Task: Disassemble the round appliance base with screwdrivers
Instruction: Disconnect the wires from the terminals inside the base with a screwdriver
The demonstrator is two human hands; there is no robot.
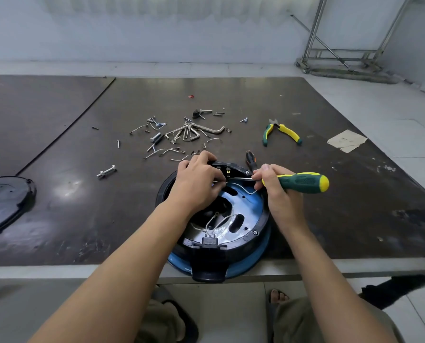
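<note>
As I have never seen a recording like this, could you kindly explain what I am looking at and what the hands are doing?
There is no machine here: a person works with bare hands. The single picture comes from a camera worn on the head, looking down over both forearms. On the dark table, at its near edge, sits the round appliance base, blue and black, opened up with wires showing. The left hand grips its far rim. The right hand holds a green and yellow screwdriver, its shaft pointing into the base. Further back lie a second screwdriver, pliers, hex keys and loose screws; a black cover lies at the left.
</note>
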